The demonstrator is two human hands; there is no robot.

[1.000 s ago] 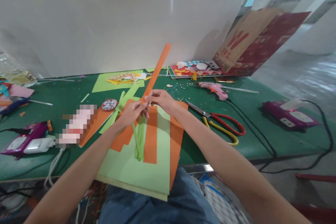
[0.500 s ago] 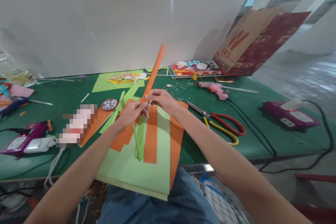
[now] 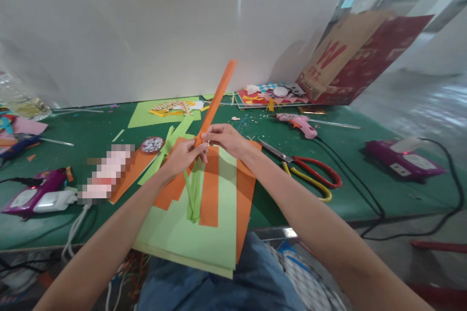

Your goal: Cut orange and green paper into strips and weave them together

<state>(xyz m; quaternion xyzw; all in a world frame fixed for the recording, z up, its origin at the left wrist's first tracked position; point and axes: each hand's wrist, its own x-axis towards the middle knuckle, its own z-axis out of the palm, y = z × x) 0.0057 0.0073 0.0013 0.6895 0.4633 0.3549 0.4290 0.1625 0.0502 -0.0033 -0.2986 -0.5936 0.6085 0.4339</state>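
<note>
A long orange paper strip (image 3: 219, 95) slants up and away from my fingers, its lower end pinched between both hands. My left hand (image 3: 184, 156) is closed on that end from the left. From the right, my right hand (image 3: 224, 138) presses thumb and fingers against the strip at the same spot. Below them, folded green paper strips (image 3: 196, 194) and a wide orange strip (image 3: 209, 199) lie on light green sheets (image 3: 168, 238). More orange paper (image 3: 245, 204) sticks out beneath the sheets on the right. My fingers cover the strip's lower end.
Scissors (image 3: 297, 161) with red and yellow handles lie right of the paper. Beyond them is a pink glue gun (image 3: 299, 125) with a black cord. Purple power sockets (image 3: 404, 163) stand at either side. A paper bag (image 3: 343, 53) leans at the back right, beside a white panel (image 3: 164, 29).
The top of the orange strip has tipped slightly to the right. Both hands keep nearly the same place and grip.
</note>
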